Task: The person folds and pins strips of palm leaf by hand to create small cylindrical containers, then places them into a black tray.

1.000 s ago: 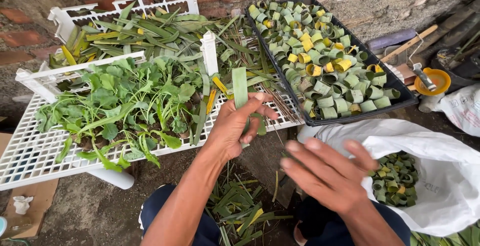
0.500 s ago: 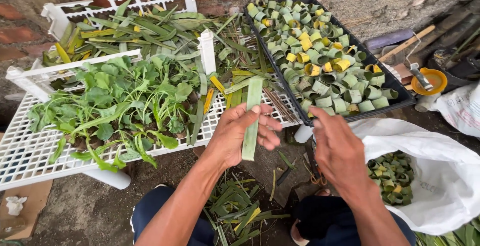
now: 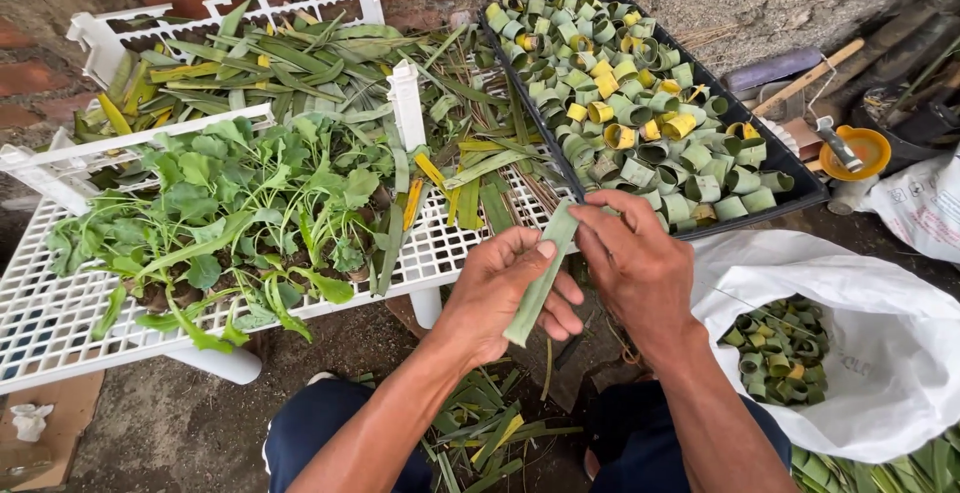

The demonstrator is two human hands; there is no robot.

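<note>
While a long green leaf strip (image 3: 540, 275) lies slanted between both hands, the left hand (image 3: 500, 298) cradles its lower length, fingers (image 3: 560, 305) curled under it and thumb laid on top. The right hand (image 3: 635, 263) pinches the strip's upper end between thumb and forefinger, the other fingers bent close together. The strip hangs in the air over the person's lap, just in front of the white slatted table (image 3: 60, 303) and the near corner of the black tray (image 3: 800, 188).

The step in hand looks like the start of a curl: the strip is gripped at its end and supported along its length, but it is still flat. Rolling it would call for the right fingers to turn the end over on itself while the left hand feeds the rest and keeps it taut.

The tray is packed with rolled leaf rings (image 3: 640, 103), green and yellow. More rings sit in the white sack (image 3: 880, 353) at the right. On the table lie leafy seedlings (image 3: 230, 213) and loose long leaves (image 3: 280, 63). Cut scraps (image 3: 480, 433) litter the ground between the knees.
</note>
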